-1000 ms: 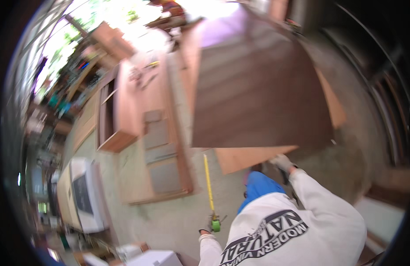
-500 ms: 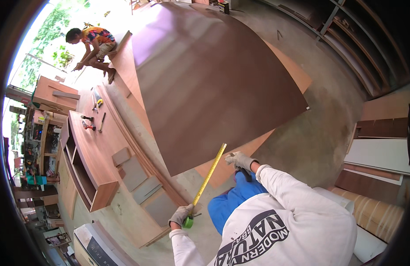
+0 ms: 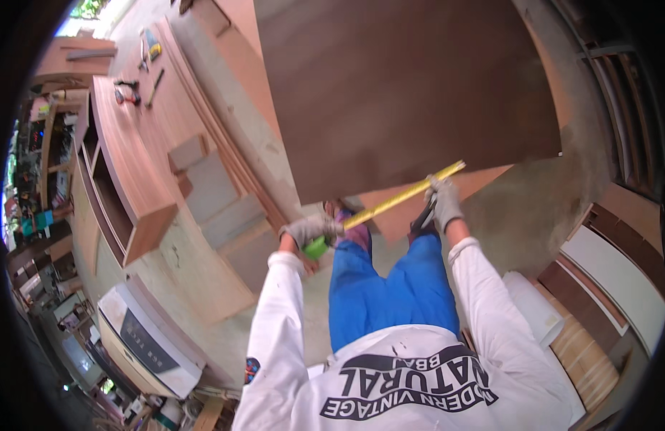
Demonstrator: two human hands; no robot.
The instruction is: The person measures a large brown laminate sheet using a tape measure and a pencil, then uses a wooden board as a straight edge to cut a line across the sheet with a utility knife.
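Head view: left hand closed round a tape measure (likely light), right hand round a dark tool. Blade probably bends; hold the case.

tape blade: yellow | tape case: green | sheet: brown | trousers: blue

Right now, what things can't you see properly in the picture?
All in the head view:
- Brown sheet: its far end is cut off by the picture's top edge.
- Green case: the left hand covers part of it.
- Yellow tape: its marks are too small to read.
- Dark thing in the right hand: the glove partly hides it, so I can't tell what it is.
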